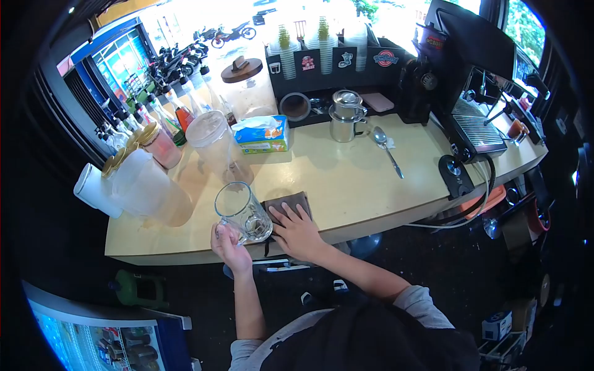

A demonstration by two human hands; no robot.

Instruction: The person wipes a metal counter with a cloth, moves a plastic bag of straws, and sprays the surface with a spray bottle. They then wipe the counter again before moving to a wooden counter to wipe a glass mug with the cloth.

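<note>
My left hand (229, 248) is closed around the handle of a clear glass mug (244, 213) at the counter's front edge. The mug looks empty and leans a little to the left. Just right of it, my right hand (300, 234) lies flat with fingers spread on a folded dark cloth (289, 209). Beyond the mug stands a clear plastic jar (216, 145), with a tissue box (265, 135) beside it. Farther right are a metal drip coffee filter on a steel cup (346, 117) and a spoon (388, 151).
Several syrup bottles (184, 111) and large jars (154, 188) crowd the counter's left end. A black organiser with stacked plastic cups (325, 59) lines the back. An espresso machine (473, 117) occupies the right, with a tamping stand (456, 173) near the counter edge.
</note>
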